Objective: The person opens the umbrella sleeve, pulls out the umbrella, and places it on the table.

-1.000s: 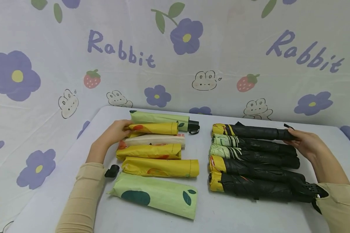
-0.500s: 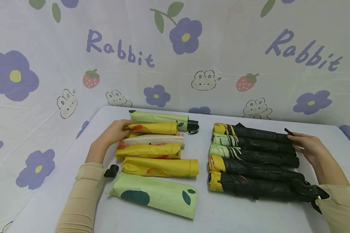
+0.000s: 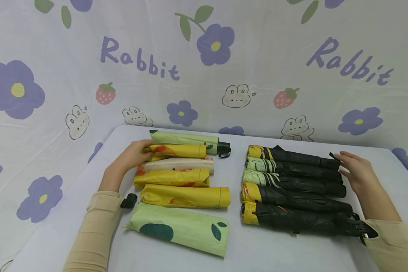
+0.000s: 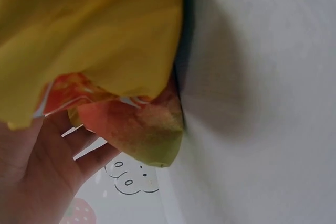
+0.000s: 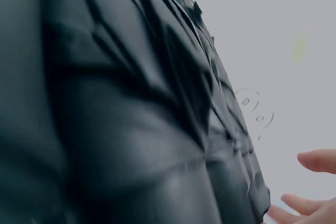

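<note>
Five folded umbrellas would be several: dark ones lie side by side on the right, the farthest a black umbrella with a yellow end. Beside its handle end is my right hand, its fingers loose and spread, holding nothing; in the right wrist view the fingers are apart from the dark fabric. On the left, my left hand pinches the left end of a yellow umbrella sleeve. The left wrist view has that yellow fabric hiding part of the hand.
A light green sleeve with a black handle end lies at the back. Nearer are a cream sleeve, yellow sleeves and a light green sleeve. The white table meets a printed cloth backdrop.
My right hand has let go of the farthest black umbrella and drawn slightly back from its handle end. That umbrella has settled against the row. My left hand keeps its hold.
</note>
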A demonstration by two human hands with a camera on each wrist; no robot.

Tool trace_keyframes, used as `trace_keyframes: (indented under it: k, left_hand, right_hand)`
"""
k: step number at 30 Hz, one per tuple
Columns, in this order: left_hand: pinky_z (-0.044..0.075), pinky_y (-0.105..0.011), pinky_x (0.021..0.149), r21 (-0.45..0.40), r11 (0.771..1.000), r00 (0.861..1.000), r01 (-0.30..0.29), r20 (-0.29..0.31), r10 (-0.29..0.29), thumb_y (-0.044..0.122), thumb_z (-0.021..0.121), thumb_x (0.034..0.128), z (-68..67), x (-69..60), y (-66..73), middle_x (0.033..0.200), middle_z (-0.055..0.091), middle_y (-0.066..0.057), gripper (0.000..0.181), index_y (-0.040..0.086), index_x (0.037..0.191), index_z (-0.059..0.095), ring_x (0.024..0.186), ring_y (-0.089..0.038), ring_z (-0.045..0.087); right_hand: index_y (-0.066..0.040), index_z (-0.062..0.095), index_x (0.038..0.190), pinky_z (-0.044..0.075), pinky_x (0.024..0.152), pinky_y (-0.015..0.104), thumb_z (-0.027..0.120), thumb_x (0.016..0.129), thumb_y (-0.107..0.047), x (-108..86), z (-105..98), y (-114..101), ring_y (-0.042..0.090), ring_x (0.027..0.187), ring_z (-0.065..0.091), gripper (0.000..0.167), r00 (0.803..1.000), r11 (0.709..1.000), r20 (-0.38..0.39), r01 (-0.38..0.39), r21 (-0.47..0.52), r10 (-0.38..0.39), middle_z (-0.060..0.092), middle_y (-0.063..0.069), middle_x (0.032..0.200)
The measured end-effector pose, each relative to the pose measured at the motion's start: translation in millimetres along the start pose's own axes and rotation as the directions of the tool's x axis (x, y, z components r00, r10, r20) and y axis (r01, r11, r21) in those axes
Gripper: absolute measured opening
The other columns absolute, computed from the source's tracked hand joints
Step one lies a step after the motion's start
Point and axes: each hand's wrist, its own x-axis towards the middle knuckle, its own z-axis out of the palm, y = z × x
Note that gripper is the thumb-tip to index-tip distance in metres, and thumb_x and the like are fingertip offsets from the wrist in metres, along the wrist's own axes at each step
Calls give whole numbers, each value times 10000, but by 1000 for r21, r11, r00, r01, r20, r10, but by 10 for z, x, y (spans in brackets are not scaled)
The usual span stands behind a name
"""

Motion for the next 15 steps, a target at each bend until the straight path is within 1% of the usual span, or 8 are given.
trace_keyframes:
  k: [1,2,3,4,5,10,12,15]
  left_hand:
    - [509,-447,903,-1,1000,1000,1,-1,-1,68,556,968,-3,-4,8,1295,615,-176,390,67,1358,547,1015,-274,582]
    - [503,-443,905,-1,1000,1000,1,-4,-1,71,559,969,-6,-8,15,1316,600,-177,400,70,1368,536,1027,-277,574]
    - [507,-443,885,-1,1000,1000,4,-5,-4,73,561,971,-11,-13,25,1339,581,-179,413,77,1383,522,1029,-285,570]
    - [508,-447,875,-2,1000,1000,5,-7,-5,75,563,972,-15,-16,33,1361,562,-181,426,83,1395,510,1040,-296,564]
    - [507,-456,885,-4,1000,1000,7,-10,-7,75,565,973,-20,-20,41,1372,550,-183,437,87,1404,500,1065,-308,562]
    - [441,-531,1040,-12,1000,1000,-9,-27,9,102,581,975,-43,-32,73,1413,507,-185,453,78,1415,478,1263,-365,498]
    - [407,-544,1077,-20,1000,999,-13,-33,12,135,588,976,-57,-38,86,1420,498,-184,458,67,1414,472,1292,-369,477]
    - [391,-556,1085,-42,999,999,-9,-39,7,203,588,982,-88,-46,106,1433,479,-187,480,55,1419,458,1291,-373,467]
  right_hand:
    - [-249,344,1496,120,1255,351,592,960,-343,-18,47,-17,171,1519,150,598,1000,1000,-16,6,-24,-6,254,-4,1602]
    - [-192,204,1557,6,1253,378,562,973,-354,-36,94,-36,155,1536,-2,703,1000,998,-24,16,-53,-18,101,-10,1649]
    - [-126,92,1573,-27,1246,388,533,986,-360,-50,137,-55,178,1528,-71,771,999,996,-26,33,-81,-35,-16,-27,1655]
    - [-73,54,1565,-45,1241,386,519,991,-360,-63,177,-73,186,1522,-95,793,998,994,-29,49,-97,-52,-32,-8,1657]
    - [-63,43,1563,-63,1235,396,504,997,-361,-77,219,-91,204,1516,-119,789,997,991,-29,66,-115,-70,-53,20,1657]
    - [-66,43,1566,-91,1220,488,469,1010,-370,-132,436,-179,298,1503,-140,764,991,972,-2,133,-195,-136,-14,112,1654]
    - [-74,53,1569,-80,1218,516,462,1012,-379,-148,518,-214,325,1504,-129,756,989,962,9,148,-227,-150,6,135,1651]
    - [-75,68,1571,-42,1228,512,461,1012,-388,-167,635,-261,331,1510,-92,752,985,954,23,170,-248,-169,26,144,1649]
